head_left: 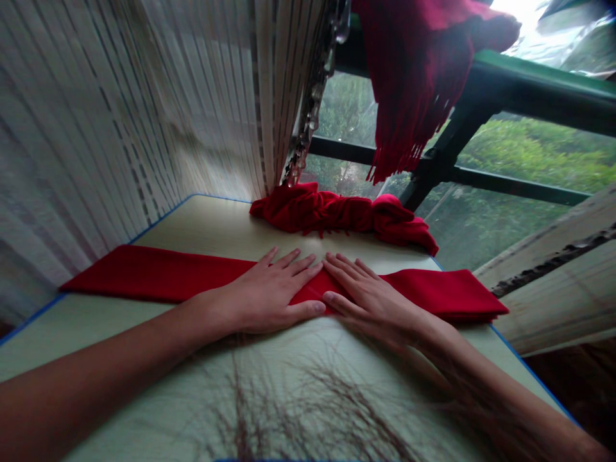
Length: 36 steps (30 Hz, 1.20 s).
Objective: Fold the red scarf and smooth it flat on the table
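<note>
A red scarf [163,273], folded into a long flat strip, lies across the table from left to right. My left hand [274,292] rests flat on its middle with the fingers spread. Beside it, my right hand [368,292] also lies palm down on the strip, fingers stretched out. The fingertips and thumbs of the two hands nearly meet, and both hands hide part of the cloth beneath them. Toward the strip's right end, stacked layers show at the edge.
A crumpled red cloth [337,212] lies along the table's far edge. Another red fringed scarf [418,83] hangs over the green window rail [539,80]. Pale striped curtains [144,96] stand close on the left. The pale table [202,221] has a blue edge. Strands of hair cross the foreground.
</note>
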{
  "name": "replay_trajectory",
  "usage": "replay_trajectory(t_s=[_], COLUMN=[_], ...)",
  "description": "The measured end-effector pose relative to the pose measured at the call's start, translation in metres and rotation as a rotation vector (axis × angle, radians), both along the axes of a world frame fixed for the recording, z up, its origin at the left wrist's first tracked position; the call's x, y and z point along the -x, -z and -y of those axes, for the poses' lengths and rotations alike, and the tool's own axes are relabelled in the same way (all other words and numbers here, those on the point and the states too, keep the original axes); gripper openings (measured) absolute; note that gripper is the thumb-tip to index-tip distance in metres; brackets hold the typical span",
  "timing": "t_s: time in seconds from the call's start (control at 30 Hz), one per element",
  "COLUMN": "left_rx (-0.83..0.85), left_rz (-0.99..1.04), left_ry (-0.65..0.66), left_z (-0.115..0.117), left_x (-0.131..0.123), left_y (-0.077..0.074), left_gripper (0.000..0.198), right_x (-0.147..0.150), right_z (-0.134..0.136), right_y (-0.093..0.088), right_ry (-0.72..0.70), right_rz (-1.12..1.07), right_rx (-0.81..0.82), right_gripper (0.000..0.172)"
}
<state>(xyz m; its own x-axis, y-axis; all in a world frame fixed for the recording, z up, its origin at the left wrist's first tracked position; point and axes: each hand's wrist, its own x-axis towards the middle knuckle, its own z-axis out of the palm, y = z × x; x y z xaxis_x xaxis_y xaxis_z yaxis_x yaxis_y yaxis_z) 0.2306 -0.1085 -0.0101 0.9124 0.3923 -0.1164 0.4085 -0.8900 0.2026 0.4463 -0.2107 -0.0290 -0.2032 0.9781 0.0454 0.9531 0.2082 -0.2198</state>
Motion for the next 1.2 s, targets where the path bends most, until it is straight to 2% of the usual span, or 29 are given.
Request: replay_trajectory(t_s=[0.2, 0.43, 0.67, 0.9, 1.2], left_rx=[-0.005, -0.007, 0.001, -0.022, -0.023], left_rz=[0.009, 0.013, -0.007, -0.037, -0.034], left_ry=[0.006, 0.016, 0.005, 0.004, 0.010], left_z=[0.000, 0.000, 0.000, 0.002, 0.003], left_x=[0.001, 0.002, 0.002, 0.004, 0.004], left_y=[0.000, 0.000, -0.001, -0.003, -0.002], left_gripper=[0.084, 0.084, 0.082, 0.085, 0.085], right_x=[0.000, 0.003, 0.000, 0.006, 0.006], right_z=[0.000, 0.000, 0.000, 0.001, 0.000], right_y=[0.001, -0.005, -0.002, -0.009, -0.009], right_ry=[-0.001, 0.005, 0.013, 0.030, 0.027], right_rz=[-0.005, -0.022, -0.061, -0.029, -0.001], right_rx=[-0.010, 0.041, 0.029, 0.079, 0.080], right_gripper=[0.072, 0.078, 0.076, 0.077, 0.079])
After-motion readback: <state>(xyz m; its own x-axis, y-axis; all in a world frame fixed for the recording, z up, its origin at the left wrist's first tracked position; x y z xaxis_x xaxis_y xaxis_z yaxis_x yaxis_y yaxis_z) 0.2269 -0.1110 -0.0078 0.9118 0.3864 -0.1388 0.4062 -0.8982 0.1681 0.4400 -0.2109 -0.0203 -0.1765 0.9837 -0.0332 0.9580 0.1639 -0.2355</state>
